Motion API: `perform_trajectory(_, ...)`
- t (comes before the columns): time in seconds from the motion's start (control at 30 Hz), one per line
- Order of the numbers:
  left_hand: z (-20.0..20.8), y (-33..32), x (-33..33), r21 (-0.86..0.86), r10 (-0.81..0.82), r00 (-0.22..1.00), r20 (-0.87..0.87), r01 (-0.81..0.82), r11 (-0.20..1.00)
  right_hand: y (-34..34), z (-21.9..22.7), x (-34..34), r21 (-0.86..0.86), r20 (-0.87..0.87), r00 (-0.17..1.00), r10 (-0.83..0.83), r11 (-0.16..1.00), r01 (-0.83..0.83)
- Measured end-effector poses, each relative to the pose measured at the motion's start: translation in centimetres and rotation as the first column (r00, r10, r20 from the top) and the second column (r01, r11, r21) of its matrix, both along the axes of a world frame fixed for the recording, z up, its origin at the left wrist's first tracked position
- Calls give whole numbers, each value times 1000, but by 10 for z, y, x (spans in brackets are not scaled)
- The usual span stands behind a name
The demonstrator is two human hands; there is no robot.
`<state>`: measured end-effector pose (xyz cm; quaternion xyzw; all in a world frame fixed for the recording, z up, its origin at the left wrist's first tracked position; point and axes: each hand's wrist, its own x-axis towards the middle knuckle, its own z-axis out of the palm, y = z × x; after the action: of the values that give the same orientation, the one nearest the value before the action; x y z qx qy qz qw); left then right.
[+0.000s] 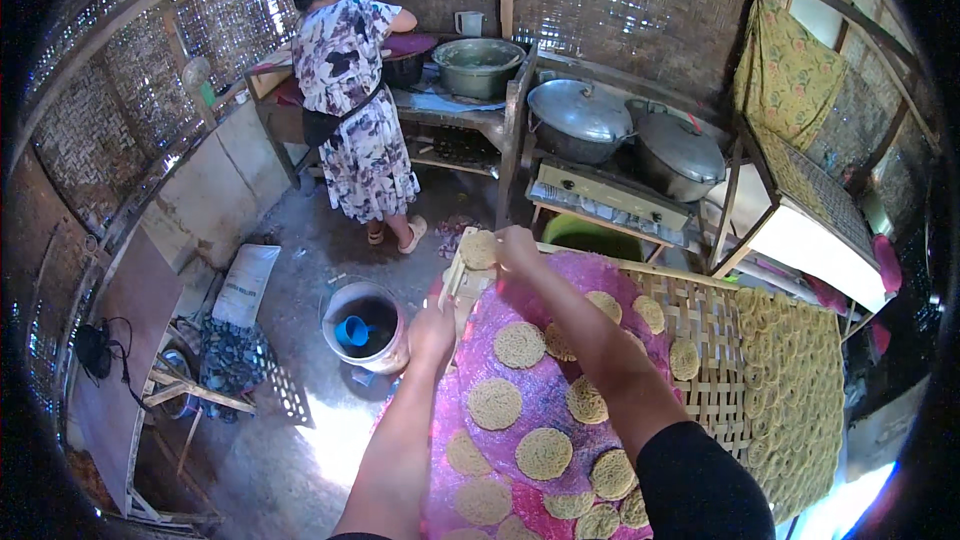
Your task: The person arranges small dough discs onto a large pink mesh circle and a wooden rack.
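My left hand (pixel 433 327) is closed on a pale bamboo strip (pixel 455 283) at the far left corner of the pink-purple netting (pixel 480 345). Just beyond and to the right, my right hand (pixel 515 248) is closed beside a round, flat cake of yellowish noodle-like strands (pixel 480 250). What the right fingers grip is hidden. Several similar round cakes (pixel 520 345) lie spread over the netting under my forearms. The right forearm crosses above the netting and covers part of some cakes.
A woven bamboo rack (pixel 705 395) adjoins the netting, with a mat of packed cakes (pixel 795 410) beside it. A white bucket (pixel 340 348) holds a blue dipper (pixel 352 331). Lidded pots (pixel 580 120) stand on a stove (pixel 610 202). Another person (pixel 350 90) works at a bench.
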<state>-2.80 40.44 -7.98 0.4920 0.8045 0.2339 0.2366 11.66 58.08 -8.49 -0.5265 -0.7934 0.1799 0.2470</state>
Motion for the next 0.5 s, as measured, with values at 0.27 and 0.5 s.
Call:
perform_trajectory(0.27,10,-7,0,11,8,1000,20,-8,1000,-33,37,52,-39,562,827,-33,997,66)
perform_trajectory(0.5,4,-1,6,15,-16,1000,-10,16,1000,0,14,76,3,-307,949,67,998,-69)
